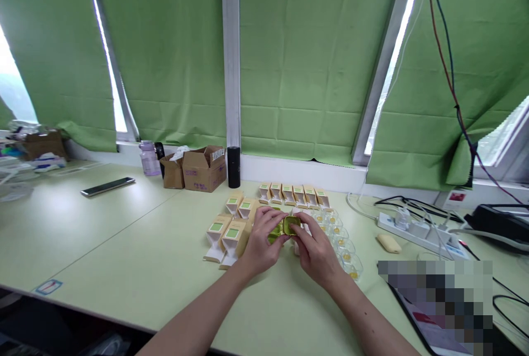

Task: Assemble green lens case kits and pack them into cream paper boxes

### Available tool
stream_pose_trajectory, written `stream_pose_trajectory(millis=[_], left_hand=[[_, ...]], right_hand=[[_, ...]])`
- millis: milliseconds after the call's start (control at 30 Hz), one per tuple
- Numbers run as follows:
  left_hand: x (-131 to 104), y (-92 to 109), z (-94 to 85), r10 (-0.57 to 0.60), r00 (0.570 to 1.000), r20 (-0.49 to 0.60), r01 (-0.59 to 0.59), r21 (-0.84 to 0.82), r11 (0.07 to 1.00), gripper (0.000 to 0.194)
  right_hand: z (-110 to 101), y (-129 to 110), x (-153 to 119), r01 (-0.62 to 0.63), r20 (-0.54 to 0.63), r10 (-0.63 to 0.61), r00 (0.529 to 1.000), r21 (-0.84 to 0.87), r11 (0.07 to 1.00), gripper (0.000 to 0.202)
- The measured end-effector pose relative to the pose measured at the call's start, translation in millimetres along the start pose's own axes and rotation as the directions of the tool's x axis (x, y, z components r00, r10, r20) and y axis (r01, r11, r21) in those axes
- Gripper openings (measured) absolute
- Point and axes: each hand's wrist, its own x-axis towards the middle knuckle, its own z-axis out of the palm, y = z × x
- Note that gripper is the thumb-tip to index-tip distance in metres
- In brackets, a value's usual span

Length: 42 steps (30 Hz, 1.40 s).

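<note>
Both hands meet over the middle of the table around a small olive-green case (291, 225), which looks opened out. My left hand (264, 235) grips its left part, and my right hand (316, 243) holds its right part with the fingers closed on it. Left of my left hand stand several small cream boxes (233, 233) with green labels and white flaps folded out. Behind the hands is a row of similar boxes (287, 194). Clear plastic cups (346, 257) with yellow contents line up just right of my right hand.
Brown cartons (204, 168), a black cylinder (233, 167) and a lilac bottle (149, 158) stand at the back. A phone (108, 186) lies left. On the right are a power strip (421, 235), cables, a beige object (388, 243) and a partly pixelated device (430, 323).
</note>
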Motion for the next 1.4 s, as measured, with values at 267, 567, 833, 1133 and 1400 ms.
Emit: stream_pose_trajectory(millis=[267, 567, 833, 1133, 1400], left_hand=[[1.0, 0.8, 0.0, -0.029, 1.000, -0.002, 0.028, -0.033, 0.999, 0.044], [1.1, 3.3, -0.5, -0.053, 0.999, -0.003, 0.053, -0.034, 0.998, 0.042], [1.6, 4.2, -1.5, -0.069, 0.998, -0.003, 0.069, -0.037, 0.997, 0.040], [0.6, 0.9, 0.2, -0.062, 0.998, -0.010, 0.062, -0.031, 0.998, 0.039], [0.0, 0.8, -0.2, -0.080, 0.997, 0.016, 0.080, -0.032, 0.996, 0.044]], right_hand=[[1.2, 2.4, -4.8, -0.036, -0.038, 0.037, 0.999, 0.021, 0.999, 0.038], [0.3, 1.3, -2.3, -0.018, -0.029, 0.019, 0.999, 0.028, 0.999, 0.038], [1.3, 2.3, -3.2, -0.044, -0.015, 0.045, 0.999, 0.050, 0.998, 0.037], [2.4, 2.6, -4.6, -0.070, -0.006, 0.070, 0.998, 0.085, 0.994, 0.038], [5.2, 7.4, -2.3, -0.425, -0.023, 0.468, 0.883, 0.382, 0.821, 0.025]])
